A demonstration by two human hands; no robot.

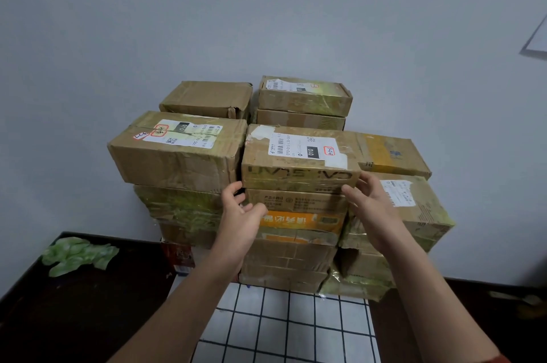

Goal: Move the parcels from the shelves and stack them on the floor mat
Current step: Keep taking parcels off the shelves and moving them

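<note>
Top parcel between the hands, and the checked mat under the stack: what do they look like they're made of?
Top parcel: brown cardboard, matte, creased and scuffed at the edges, with glossy clear tape across its front and a white paper label on top. Checked mat: white with a dark grid, flat and smooth, probably fabric or plastic sheet; the view does not settle which.

I seem to be in a plain storage room, some back corner where deliveries pile up. A bare, pale wall (266, 7) rises in front of me, and against it stands a heap of taped cardboard parcels (299, 176) bearing printed shipping labels (302, 147). They sit on a white, grid-lined floor mat (290, 327) laid over a dark floor (88, 318), where a crumpled scrap of green plastic wrap (78, 256) lies loose.
</note>
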